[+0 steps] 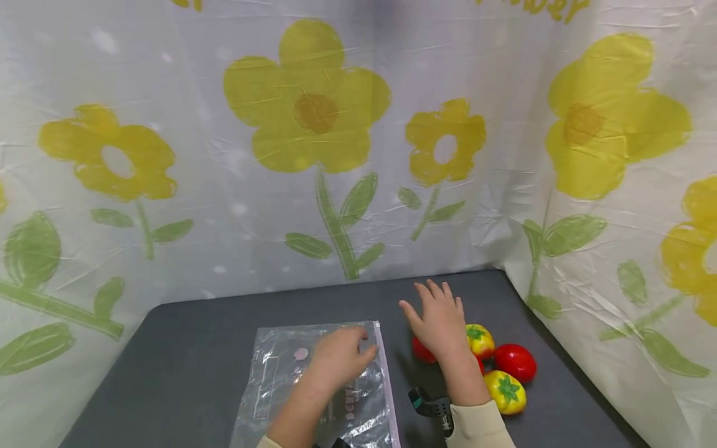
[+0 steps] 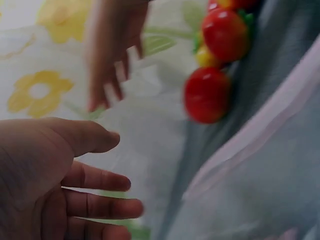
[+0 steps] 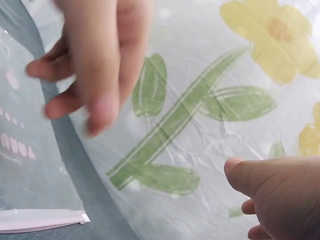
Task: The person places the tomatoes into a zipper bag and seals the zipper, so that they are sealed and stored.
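Observation:
A clear zip bag (image 1: 274, 367) with a pale pink zip edge lies flat on the dark table. Above it hovers my left hand (image 1: 340, 356), its fingers loosely bent and holding nothing. My right hand (image 1: 439, 320) is raised with fingers spread, above and beside a group of toy fruits. Among these are a red one (image 1: 515, 363), a yellow one with a green leafy top (image 1: 505, 392), and a yellow-red one (image 1: 480, 340). Another red fruit (image 1: 421, 351) sits partly hidden below the right hand. In the left wrist view, red fruits (image 2: 207, 95) stand near the bag's pink edge.
A dark grey table (image 1: 185, 361) carries everything. Behind it and along the right side hangs a whitish sheet (image 1: 235, 249) printed with yellow flowers. A dark wrist device (image 1: 434, 407) with a strap is on the right wrist.

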`<state>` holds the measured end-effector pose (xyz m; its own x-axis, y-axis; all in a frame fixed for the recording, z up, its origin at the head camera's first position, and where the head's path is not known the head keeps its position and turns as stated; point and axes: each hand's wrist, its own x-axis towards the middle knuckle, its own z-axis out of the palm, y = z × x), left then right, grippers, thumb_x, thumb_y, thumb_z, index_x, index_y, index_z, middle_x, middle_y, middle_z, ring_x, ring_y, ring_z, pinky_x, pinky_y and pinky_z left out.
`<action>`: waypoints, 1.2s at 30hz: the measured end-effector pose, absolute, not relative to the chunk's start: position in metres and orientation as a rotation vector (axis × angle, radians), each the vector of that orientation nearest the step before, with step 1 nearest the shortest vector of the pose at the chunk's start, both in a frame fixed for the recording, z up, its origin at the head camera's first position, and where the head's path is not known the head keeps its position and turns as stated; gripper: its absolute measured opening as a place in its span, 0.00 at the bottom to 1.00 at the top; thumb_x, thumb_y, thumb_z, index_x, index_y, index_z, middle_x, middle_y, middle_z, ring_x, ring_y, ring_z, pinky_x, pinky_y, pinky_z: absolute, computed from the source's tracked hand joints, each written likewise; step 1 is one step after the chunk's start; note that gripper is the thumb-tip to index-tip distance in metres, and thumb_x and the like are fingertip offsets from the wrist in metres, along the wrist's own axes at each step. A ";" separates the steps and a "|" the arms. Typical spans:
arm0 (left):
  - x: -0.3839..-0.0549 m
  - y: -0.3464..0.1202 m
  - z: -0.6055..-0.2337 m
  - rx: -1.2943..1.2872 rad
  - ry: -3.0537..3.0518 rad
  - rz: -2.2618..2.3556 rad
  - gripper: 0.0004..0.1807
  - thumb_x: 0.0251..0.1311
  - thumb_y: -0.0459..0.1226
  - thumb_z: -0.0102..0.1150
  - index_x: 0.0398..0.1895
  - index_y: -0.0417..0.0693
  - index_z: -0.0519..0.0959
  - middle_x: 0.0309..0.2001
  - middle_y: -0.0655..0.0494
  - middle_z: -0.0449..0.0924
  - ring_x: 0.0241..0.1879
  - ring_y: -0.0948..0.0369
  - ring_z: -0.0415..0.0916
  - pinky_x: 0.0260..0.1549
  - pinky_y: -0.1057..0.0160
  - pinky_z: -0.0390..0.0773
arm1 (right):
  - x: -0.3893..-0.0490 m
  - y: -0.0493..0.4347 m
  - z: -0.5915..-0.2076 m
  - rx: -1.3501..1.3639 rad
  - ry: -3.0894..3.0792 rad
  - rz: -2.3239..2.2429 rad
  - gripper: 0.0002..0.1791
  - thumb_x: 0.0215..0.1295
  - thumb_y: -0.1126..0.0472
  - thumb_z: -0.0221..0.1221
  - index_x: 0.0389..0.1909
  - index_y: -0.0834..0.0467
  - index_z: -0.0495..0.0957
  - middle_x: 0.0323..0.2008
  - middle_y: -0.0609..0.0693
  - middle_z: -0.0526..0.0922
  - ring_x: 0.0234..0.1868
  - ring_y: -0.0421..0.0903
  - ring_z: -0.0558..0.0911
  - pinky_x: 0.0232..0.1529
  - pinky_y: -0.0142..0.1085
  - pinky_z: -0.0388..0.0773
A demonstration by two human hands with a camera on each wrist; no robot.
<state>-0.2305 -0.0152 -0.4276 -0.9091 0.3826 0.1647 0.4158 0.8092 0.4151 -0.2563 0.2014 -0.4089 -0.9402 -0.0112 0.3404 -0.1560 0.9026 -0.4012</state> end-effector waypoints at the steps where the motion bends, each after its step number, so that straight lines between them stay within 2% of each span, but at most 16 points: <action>1: -0.231 -0.010 -0.431 -0.659 -2.918 -0.670 0.17 0.66 0.49 0.62 0.40 0.43 0.85 0.34 0.51 0.86 0.30 0.55 0.83 0.27 0.55 0.81 | -0.256 0.201 -0.408 0.127 -2.733 0.615 0.35 0.72 0.41 0.58 0.70 0.60 0.72 0.71 0.65 0.68 0.75 0.70 0.58 0.68 0.70 0.52; 3: -0.231 -0.001 -0.439 -0.674 -2.926 -0.628 0.17 0.66 0.49 0.62 0.27 0.47 0.82 0.22 0.57 0.80 0.20 0.60 0.76 0.19 0.60 0.75 | -0.256 0.201 -0.407 0.130 -2.730 0.616 0.35 0.72 0.41 0.58 0.70 0.60 0.72 0.71 0.65 0.69 0.75 0.70 0.58 0.68 0.70 0.52; 6: -0.230 0.011 -0.450 -0.668 -2.947 -0.583 0.22 0.65 0.50 0.62 0.16 0.51 0.76 0.13 0.60 0.70 0.13 0.62 0.66 0.15 0.62 0.68 | -0.256 0.200 -0.405 0.137 -2.729 0.611 0.35 0.71 0.42 0.59 0.70 0.61 0.72 0.71 0.65 0.69 0.75 0.69 0.59 0.68 0.70 0.52; 9: -0.228 0.019 -0.459 -0.616 -2.967 -0.504 0.23 0.64 0.53 0.63 0.16 0.50 0.76 0.13 0.62 0.68 0.14 0.63 0.66 0.16 0.61 0.70 | -0.256 0.199 -0.404 0.153 -2.734 0.605 0.35 0.71 0.42 0.60 0.70 0.61 0.73 0.71 0.65 0.69 0.75 0.69 0.59 0.68 0.70 0.52; 14: -0.227 0.028 -0.468 -0.523 -2.999 -0.428 0.24 0.63 0.54 0.63 0.17 0.47 0.78 0.14 0.58 0.70 0.15 0.61 0.69 0.18 0.57 0.75 | -0.256 0.197 -0.404 0.184 -2.748 0.600 0.35 0.71 0.42 0.60 0.70 0.60 0.73 0.70 0.65 0.70 0.74 0.70 0.60 0.68 0.70 0.53; 20: -0.225 0.034 -0.473 -0.491 -2.969 -0.335 0.25 0.61 0.55 0.64 0.15 0.48 0.76 0.15 0.56 0.72 0.16 0.58 0.72 0.17 0.54 0.76 | -0.256 0.194 -0.405 0.196 -2.754 0.601 0.34 0.71 0.42 0.60 0.70 0.59 0.73 0.70 0.65 0.69 0.74 0.69 0.60 0.68 0.70 0.53; 25: -0.221 0.033 -0.477 -0.527 -2.913 -0.289 0.24 0.59 0.49 0.66 0.10 0.50 0.72 0.14 0.57 0.69 0.15 0.58 0.70 0.15 0.56 0.74 | -0.255 0.191 -0.407 0.232 -2.757 0.604 0.35 0.70 0.43 0.62 0.70 0.60 0.73 0.70 0.65 0.69 0.72 0.68 0.65 0.67 0.70 0.56; 30: -0.219 0.033 -0.480 -0.554 -2.869 -0.304 0.20 0.52 0.41 0.64 0.07 0.52 0.68 0.13 0.58 0.67 0.13 0.59 0.66 0.14 0.56 0.71 | -0.253 0.188 -0.409 0.268 -2.739 0.624 0.34 0.68 0.45 0.64 0.69 0.61 0.73 0.69 0.65 0.71 0.70 0.64 0.70 0.66 0.69 0.58; 33: -0.220 0.034 -0.480 -0.558 -2.884 -0.329 0.19 0.51 0.40 0.63 0.07 0.52 0.68 0.12 0.58 0.67 0.13 0.59 0.65 0.14 0.56 0.71 | -0.254 0.187 -0.410 0.272 -2.730 0.626 0.33 0.68 0.46 0.64 0.68 0.61 0.74 0.67 0.64 0.73 0.67 0.63 0.73 0.66 0.67 0.60; 36: -0.223 0.034 -0.478 -0.548 -2.909 -0.348 0.18 0.51 0.40 0.64 0.08 0.51 0.70 0.13 0.57 0.69 0.13 0.59 0.67 0.15 0.56 0.72 | -0.254 0.186 -0.410 0.280 -2.724 0.664 0.31 0.68 0.48 0.64 0.66 0.61 0.76 0.64 0.62 0.76 0.63 0.62 0.76 0.64 0.62 0.67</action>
<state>-0.2227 0.0336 -0.4782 -0.9200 0.3377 0.1988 0.3751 0.9058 0.1972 -0.2539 0.1863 -0.4098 -0.9288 -0.1121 0.3531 -0.2620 0.8727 -0.4120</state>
